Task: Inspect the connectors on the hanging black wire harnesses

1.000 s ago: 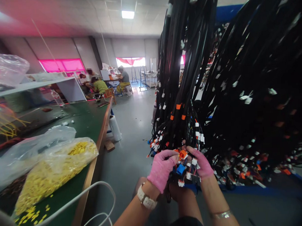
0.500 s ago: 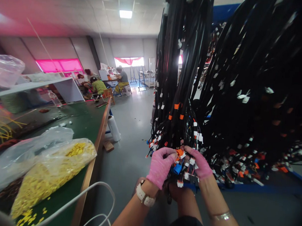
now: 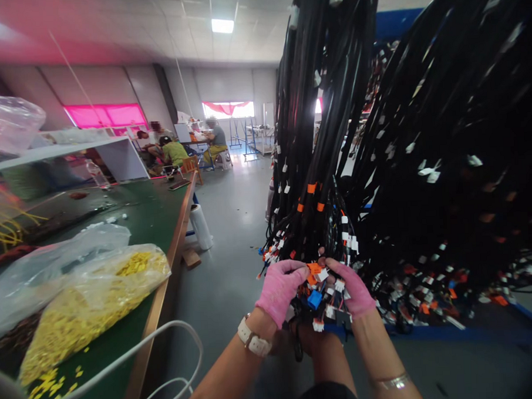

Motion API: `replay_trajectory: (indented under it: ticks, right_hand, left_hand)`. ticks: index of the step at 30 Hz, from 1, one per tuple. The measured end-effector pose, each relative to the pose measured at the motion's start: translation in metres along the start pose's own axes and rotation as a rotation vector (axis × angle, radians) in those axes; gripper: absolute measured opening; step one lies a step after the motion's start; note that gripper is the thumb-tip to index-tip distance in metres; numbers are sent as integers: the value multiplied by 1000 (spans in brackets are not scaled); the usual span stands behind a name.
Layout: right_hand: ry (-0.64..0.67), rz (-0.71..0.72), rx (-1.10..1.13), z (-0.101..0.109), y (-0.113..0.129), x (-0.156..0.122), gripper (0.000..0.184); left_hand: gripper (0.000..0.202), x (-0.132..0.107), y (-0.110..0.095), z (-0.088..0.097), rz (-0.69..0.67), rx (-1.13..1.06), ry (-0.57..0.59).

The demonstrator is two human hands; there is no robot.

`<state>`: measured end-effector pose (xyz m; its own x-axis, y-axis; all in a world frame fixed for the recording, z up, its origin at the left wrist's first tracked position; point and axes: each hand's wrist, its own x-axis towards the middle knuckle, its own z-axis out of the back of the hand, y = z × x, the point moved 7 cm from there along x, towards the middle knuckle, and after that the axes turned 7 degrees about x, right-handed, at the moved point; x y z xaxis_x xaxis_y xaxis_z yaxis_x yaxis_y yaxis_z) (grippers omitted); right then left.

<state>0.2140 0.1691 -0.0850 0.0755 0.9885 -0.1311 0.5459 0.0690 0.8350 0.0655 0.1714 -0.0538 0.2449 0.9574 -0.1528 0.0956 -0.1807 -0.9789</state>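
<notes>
Both hands wear pink gloves and meet at the lower end of a hanging bundle of black wire harnesses (image 3: 316, 138). My left hand (image 3: 281, 290) curls its fingers round a cluster of connectors (image 3: 325, 297), with an orange connector (image 3: 314, 269) at its fingertips. My right hand (image 3: 351, 290) closes on the same cluster from the right. Blue, white and black plugs hang between the palms. A pale watch sits on my left wrist, a bangle on my right.
A larger mass of black harnesses (image 3: 457, 144) hangs to the right. A green workbench (image 3: 160, 210) at the left carries a bag of yellow parts (image 3: 94, 301), clear bags and a white cable (image 3: 123, 361). A roll (image 3: 202, 226) stands on the floor. People sit working far back (image 3: 175, 147).
My left hand has shifted slightly left and lower along the connector cluster; the orange connector stays at the fingertips. The view has barely moved.
</notes>
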Motion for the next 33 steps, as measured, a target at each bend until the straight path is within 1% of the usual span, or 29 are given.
replay_trajectory:
  ticks: [2,5,7,9,11,13,14,17,19,21,24,26,28,30,33]
  right_hand:
    - [-6,-1,-4,4,-1,3,23]
    - [-11,-6,5,7,-2,4,24]
    - [-13,-19,22,7,-4,4,24]
    - [-15,-38,41,7,-7,3,23]
    - [-11,-58,52,6,-9,3,23]
    - [3,-25,14,7,-6,3,23]
    - [11,10,-21,8,-3,3,23]
    - [27,116,-125,14,7,2,22]
    - [31,138,-150,19,10,1,24]
    - [37,155,-167,21,13,0,27]
    - [39,169,-178,19,15,0,29]
    - [24,149,-150,16,13,-1,28]
    - [11,113,-112,11,9,-1,25]
    - [13,79,-89,5,5,-1,24]
    - [25,50,-77,0,2,-1,25]
  left_hand:
    - [34,1,3,-1,29,6,19]
    - [36,4,5,-1,17,10,44]
    - [38,6,7,-2,16,-33,80]
    - [45,8,10,-5,36,-111,165]
    - [52,7,11,-13,49,-164,305]
    - [54,5,10,-19,36,-145,422]
    - [54,4,9,-21,20,-108,451]
    - [52,2,3,-22,-33,38,461]
    - [52,1,0,-25,-63,100,483]
    - [52,0,-2,-28,-70,107,522]
    - [53,1,1,-33,-41,32,581]
    - [52,2,2,-35,-26,-47,596]
    - [50,2,3,-36,-24,-113,581]
    - [49,1,2,-36,-39,-142,537]
    - [42,0,-2,-36,-82,-145,422]
